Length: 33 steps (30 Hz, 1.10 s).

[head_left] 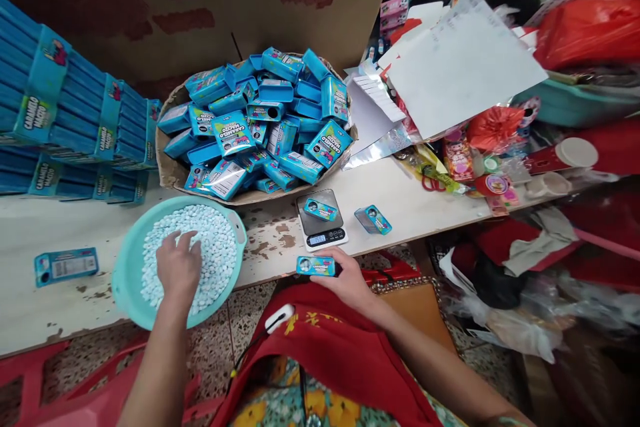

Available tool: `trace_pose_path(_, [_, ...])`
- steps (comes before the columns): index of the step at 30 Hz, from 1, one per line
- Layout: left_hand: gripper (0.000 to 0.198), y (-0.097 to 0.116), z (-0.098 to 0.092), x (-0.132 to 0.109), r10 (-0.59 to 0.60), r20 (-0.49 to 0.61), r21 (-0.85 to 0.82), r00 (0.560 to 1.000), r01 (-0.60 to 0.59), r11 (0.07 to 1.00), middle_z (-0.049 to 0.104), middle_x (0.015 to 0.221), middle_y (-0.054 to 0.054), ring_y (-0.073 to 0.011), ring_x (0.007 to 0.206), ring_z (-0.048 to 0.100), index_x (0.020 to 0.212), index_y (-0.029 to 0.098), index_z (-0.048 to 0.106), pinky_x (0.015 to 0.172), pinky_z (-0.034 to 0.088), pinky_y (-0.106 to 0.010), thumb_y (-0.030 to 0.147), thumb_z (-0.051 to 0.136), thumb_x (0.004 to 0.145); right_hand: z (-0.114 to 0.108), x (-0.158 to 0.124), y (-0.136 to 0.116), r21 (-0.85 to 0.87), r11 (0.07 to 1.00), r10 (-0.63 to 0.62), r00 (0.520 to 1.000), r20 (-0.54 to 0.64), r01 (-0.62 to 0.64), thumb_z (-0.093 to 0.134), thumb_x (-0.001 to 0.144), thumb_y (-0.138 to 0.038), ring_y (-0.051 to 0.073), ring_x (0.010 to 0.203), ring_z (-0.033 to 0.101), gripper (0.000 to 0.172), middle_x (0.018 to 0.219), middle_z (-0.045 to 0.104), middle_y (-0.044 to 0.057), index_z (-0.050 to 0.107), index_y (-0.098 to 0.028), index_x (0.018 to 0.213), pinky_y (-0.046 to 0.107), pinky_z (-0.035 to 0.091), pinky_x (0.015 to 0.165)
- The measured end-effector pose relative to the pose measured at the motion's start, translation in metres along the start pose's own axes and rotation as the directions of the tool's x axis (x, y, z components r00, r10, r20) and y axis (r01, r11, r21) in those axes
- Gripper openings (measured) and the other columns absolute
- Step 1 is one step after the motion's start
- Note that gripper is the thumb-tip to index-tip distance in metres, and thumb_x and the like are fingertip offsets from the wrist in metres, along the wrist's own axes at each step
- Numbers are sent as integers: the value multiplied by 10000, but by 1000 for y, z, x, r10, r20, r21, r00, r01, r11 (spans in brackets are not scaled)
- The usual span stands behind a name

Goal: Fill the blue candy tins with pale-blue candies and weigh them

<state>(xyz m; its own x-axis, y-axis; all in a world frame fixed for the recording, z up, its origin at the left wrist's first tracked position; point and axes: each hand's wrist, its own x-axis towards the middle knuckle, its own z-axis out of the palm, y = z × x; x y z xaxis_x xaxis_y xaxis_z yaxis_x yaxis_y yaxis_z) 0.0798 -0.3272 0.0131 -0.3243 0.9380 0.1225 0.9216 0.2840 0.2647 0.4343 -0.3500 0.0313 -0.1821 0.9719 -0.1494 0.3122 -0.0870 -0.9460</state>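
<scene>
My left hand (177, 267) rests palm down in a teal basin (125, 280) full of small white tablets (210, 247), its fingers curled into the pile. My right hand (345, 277) holds a small blue box (316, 266) at the table's front edge. Just beyond it a small digital scale (323, 219) carries another blue box (320, 209). A third blue box (373, 219) lies on the table right of the scale.
A cardboard tray (170, 167) heaped with blue boxes sits behind the basin. Stacked blue packs (65, 120) fill the far left, with one loose box (66, 265) on the white table. Papers (460, 60), red bags and clutter crowd the right.
</scene>
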Motion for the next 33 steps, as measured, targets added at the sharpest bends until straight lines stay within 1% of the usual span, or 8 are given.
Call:
trace_pose_path(3, [226,67,2,-3,199,-18,-248,980,-198,948,593,1087,-103,-259,1071,533,1016,208,614,966,398,-408,294,473,862,-18,-1,9,8,1000,16,998,-63,-15,758,666,-289,213,889,633,296,943,666,40,667,-217,938,364,501,811])
trace_pose_path(7, [353,168,35,3,597,102,-482,796,-485,730,518,1301,-98,-241,1203,473,1181,238,553,1019,382,-408,180,506,836,-38,1,22,-39,999,12,991,-136,-17,731,697,-323,222,907,622,301,954,657,49,656,-207,964,378,488,835])
trace_pose_path(11, [439,211,61,17,665,198,-524,720,-496,693,541,1249,-102,-246,1170,492,1190,224,536,971,418,-406,84,531,774,-48,10,28,-86,996,17,977,-212,-36,722,711,-337,222,905,614,330,971,651,56,633,-193,994,388,479,847])
trace_pose_path(17, [315,161,31,7,262,37,-638,964,-179,749,595,1045,-74,-233,1016,561,1061,215,579,892,440,-364,291,652,764,-34,67,42,-149,984,-144,932,-332,99,708,732,-360,211,916,595,340,966,629,63,618,-178,1006,368,476,842])
trace_pose_path(24, [328,116,-17,-25,78,112,-746,991,32,665,619,1054,-43,-197,992,569,1058,226,624,897,426,-323,289,683,742,-5,83,18,-415,873,-417,833,-364,255,695,760,-398,291,1204,471,542,1244,534,170,524,-152,1212,493,363,1024])
trace_pose_path(26, [346,110,-22,-33,59,164,-799,985,98,594,617,1080,-37,-195,1023,558,1068,234,641,923,411,-313,251,693,727,10,71,-6,-432,839,-457,860,-228,331,714,745,-410,298,1240,443,645,1302,503,160,464,-177,1292,497,348,1040])
trace_pose_path(29, [386,96,-27,-45,1,294,-893,956,274,356,624,1089,-41,-203,1022,562,1077,230,659,921,413,-309,262,723,697,45,60,-42,-292,884,-339,931,134,364,683,777,-419,257,1064,576,522,1155,613,102,520,-197,1220,415,459,925])
trace_pose_path(33, [412,72,-37,-46,-142,443,-875,885,392,-284,642,1062,-90,-202,932,599,1047,168,663,810,465,-302,486,615,789,90,65,-78,-278,889,-285,914,287,365,698,756,-457,208,846,612,364,920,656,37,619,-208,1010,327,483,761])
